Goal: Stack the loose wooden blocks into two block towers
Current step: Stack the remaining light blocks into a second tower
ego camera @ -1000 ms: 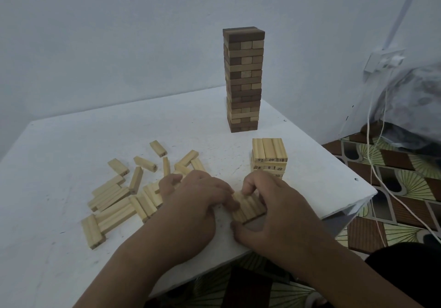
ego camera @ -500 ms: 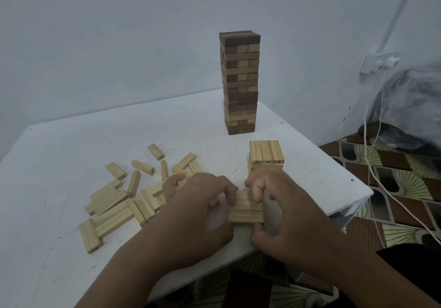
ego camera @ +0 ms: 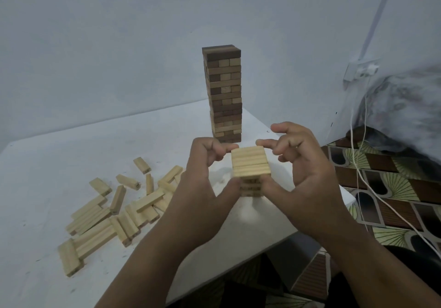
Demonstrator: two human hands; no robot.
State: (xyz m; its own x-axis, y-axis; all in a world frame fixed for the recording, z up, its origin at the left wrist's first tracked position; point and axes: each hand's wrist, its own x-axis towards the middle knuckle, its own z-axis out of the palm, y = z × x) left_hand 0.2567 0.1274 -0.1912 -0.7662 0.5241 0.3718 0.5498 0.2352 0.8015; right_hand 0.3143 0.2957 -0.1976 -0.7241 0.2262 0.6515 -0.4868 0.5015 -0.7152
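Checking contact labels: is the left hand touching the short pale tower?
Touching. The head view shows the left hand with thumb pressed against the short pale tower and a fingertip on its top layer's far corner.

This looks like a room in a home. A plain white-topped table with scuff marks [ego camera: 71, 155] stands pushed into the corner of bare, pale painted walls [ego camera: 95, 45]. The floor is covered with a patterned sheet of brown panels and green fan shapes [ego camera: 393, 188]. A white wall socket with a plug in it [ego camera: 360, 71] feeds thin white cables [ego camera: 358, 164] that trail down across the floor. Pale wooden game blocks [ego camera: 102, 217] lie scattered on the table, near a tall tower of dark and light wooden blocks [ego camera: 223, 93].
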